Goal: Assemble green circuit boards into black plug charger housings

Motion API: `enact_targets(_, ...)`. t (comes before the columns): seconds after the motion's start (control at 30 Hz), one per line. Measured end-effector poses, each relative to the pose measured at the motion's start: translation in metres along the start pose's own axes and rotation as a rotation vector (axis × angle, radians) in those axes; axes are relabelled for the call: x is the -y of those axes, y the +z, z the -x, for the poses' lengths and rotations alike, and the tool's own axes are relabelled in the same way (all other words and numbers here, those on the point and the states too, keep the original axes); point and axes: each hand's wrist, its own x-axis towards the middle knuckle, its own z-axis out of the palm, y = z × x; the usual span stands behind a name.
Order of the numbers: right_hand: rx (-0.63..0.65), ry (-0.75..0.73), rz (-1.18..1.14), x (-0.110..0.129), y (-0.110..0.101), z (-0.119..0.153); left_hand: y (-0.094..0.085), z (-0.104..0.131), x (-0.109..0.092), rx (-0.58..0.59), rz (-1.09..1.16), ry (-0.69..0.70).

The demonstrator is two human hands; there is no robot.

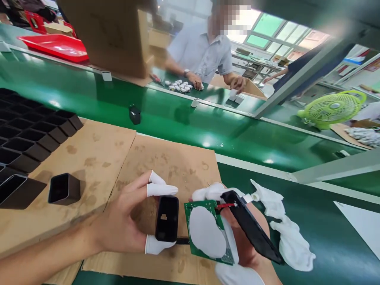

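Note:
My left hand, with white finger cots on its fingertips, pinches a small black rectangular housing between thumb and fingers. A tan patch shows on its dark face. Close to its right, my right hand grips a green circuit board with a white oval pad on it. A black panel, joined to the board by a red wire, leans across that palm. Some right fingers are hidden behind the board. A short dark piece spans the gap between housing and board.
Several dark open housings stand in rows at left; one sits apart on the cardboard. Crumpled white cloth lies at right. Beyond the green conveyor, a person handles small white parts. A carton blocks part of the view.

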Motion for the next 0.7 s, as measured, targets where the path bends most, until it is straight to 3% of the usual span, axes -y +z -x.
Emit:
enact_targets(0.33, 0.012, -0.062, 0.001, 0.003, 0.009, 0.006, -0.002, 0.0, -0.002, 0.0, -0.024, 0.046)
enact_targets(0.53, 0.072, 0.02, -0.007, 0.009, 0.002, 0.0, -0.001, 0.008, 0.0, -0.014, -0.02, 0.063)
enact_targets(0.6, 0.065, 0.034, -0.019, 0.013, 0.0, -0.004, 0.001, 0.012, 0.002, -0.035, 0.078, -0.036)
enact_targets(0.7, 0.025, 0.029, -0.003, 0.018, 0.002, -0.008, 0.002, 0.011, 0.004, -0.035, 0.501, -0.367)
